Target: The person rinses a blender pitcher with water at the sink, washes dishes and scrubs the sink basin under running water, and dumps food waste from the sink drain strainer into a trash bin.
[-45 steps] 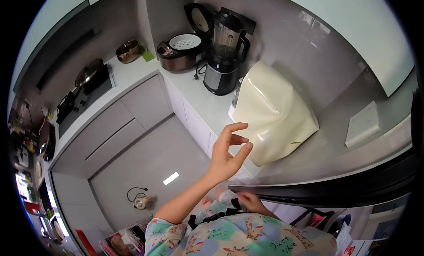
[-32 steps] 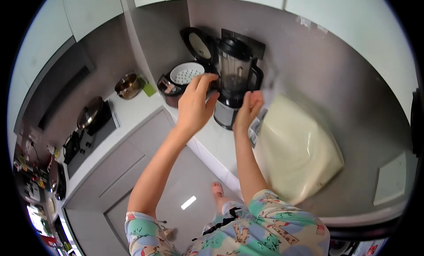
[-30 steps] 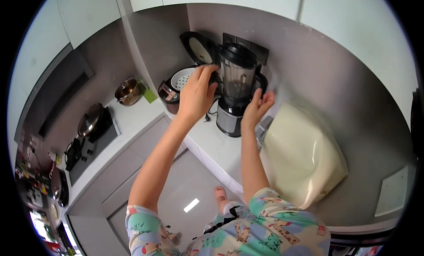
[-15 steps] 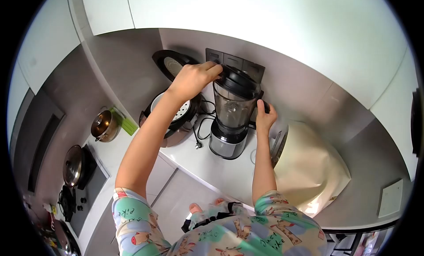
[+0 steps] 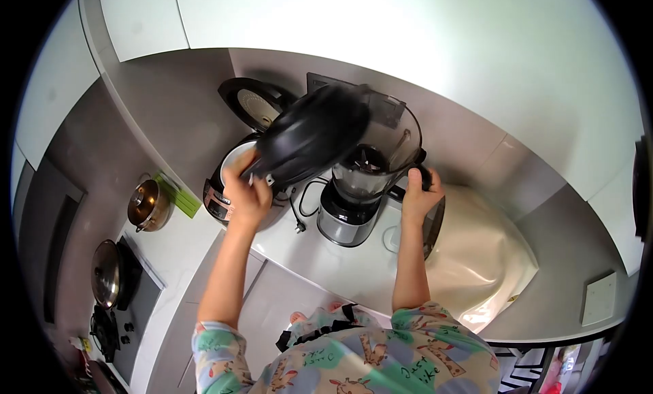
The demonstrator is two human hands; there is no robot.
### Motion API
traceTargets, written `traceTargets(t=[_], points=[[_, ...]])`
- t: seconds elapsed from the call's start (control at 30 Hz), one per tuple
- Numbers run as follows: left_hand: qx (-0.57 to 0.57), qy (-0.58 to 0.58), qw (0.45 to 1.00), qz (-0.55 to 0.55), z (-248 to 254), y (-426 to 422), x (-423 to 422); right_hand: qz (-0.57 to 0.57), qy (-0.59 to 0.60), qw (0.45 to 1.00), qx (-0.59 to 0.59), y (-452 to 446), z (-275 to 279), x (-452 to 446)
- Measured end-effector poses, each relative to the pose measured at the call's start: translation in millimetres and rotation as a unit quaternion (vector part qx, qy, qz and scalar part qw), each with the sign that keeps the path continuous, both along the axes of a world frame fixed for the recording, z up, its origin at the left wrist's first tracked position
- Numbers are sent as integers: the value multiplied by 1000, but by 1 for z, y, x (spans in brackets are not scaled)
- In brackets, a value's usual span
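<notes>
Head | left hand (image 5: 247, 195) pinching black lid's (image 5: 309, 137) edge | right hand (image 5: 422, 198) curled round jug handle (image 5: 426, 178)

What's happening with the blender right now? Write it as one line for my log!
left hand: holds lid, off jug | right hand: holds handle | jug: open, on base

The head-worn camera looks down over the counter (image 5: 289, 256).
</notes>
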State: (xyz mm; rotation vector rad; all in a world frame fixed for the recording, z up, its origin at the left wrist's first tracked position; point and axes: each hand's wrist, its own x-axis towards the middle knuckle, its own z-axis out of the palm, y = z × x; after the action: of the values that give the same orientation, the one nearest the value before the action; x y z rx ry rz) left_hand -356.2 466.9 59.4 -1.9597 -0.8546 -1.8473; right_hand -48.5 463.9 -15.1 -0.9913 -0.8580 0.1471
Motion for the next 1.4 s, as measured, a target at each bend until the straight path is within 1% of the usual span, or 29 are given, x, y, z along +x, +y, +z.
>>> traceTargets(t=[0.07,0.1,0.13,0.2,0.23,0.27,0.3,0.33,0.37,0.4,0.43,0.47,0.5,0.53,0.6,0.63,0.7,0.77,0.8,0.87,0.93,1.0,1.03,1.07,1.1,1.17,1.2,1.3,1.4], points=[[-25,-103,994,19,-44,-18,-18,-27,-57,998,-18,-22,17,-8],[-11,-143,989,27,-45,-39,-15,-36,-90,995,-28,-33,26,-13],[5,-182,983,38,-43,-59,-12,-25,-80,996,-25,-41,32,-18],[-14,-277,958,79,-56,-91,-16,4,-58,998,-26,-55,32,-30],[-36,-309,948,64,-61,-111,-20,31,-70,997,8,-58,27,-32],[-53,-341,937,52,-67,-131,-25,65,-75,995,17,-62,26,-37],[-96,-374,922,-4,-76,-154,-37,105,-79,991,23,-69,29,-46],[-129,-415,900,-20,-81,-171,-40,150,-80,985,31,-75,28,-54],[-154,-460,874,-27,-83,-193,-44,154,-103,982,20,-81,18,-63],[-168,-505,847,-22,-84,-220,-50,199,-83,976,-2,-89,17,-81],[-183,-507,842,-22,-86,-241,-56,210,-148,966,-38,-99,12,-93],[-179,-557,810,-31,-73,-262,-57,256,-127,958,-26,-104,9,-114],[-172,-576,798,-22,-79,-286,-69,345,-97,933,-33,-108,-6,-126],[-168,-610,775,-1,-78,-309,-79,404,-103,905,-86,-125,0,-149],[-146,-660,736,48,-98,-353,-100,458,-153,870,-103,-144,-18,-191],[-124,-672,727,68,-105,-373,-112,508,-136,846,-91,-154,-18,-219],[-76,-696,705,113,-120,-422,-144,587,-153,788,-107,-182,-16,-278],[-25,-714,683,153,-130,-477,-171,650,-169,731,-124,-211,-27,-337],[-8,-722,670,173,-127,-512,-186,680,-166,700,-141,-237,-22,-365],[22,-724,649,231,-135,-575,-211,706,-225,659,-128,-272,-35,-421],[64,-720,633,276,-144,-632,-234,748,-231,610,-121,-311,-38,-482],[85,-724,610,310,-135,-681,-254,778,-248,563,-126,-351,-42,-534],[94,-718,607,327,-120,-715,-273,788,-262,542,-130,-377,-30,-564],[108,-715,600,342,-123,-739,-281,797,-282,517,-133,-393,-31,-587],[119,-715,590,356,-127,-757,-287,800,-298,508,-113,-412,-31,-612],[149,-713,568,384,-126,-791,-300,821,-304,470,-115,-444,-33,-657],[157,-703,561,407,-113,-818,-315,836,-293,448,-120,-471,-33,-689],[225,-702,516,436,-121,-851,-348,860,-305,396,-103,-516,-22,-763],[303,-688,476,457,-139,-891,-385,884,-303,343,-98,-568,-24,-835]])
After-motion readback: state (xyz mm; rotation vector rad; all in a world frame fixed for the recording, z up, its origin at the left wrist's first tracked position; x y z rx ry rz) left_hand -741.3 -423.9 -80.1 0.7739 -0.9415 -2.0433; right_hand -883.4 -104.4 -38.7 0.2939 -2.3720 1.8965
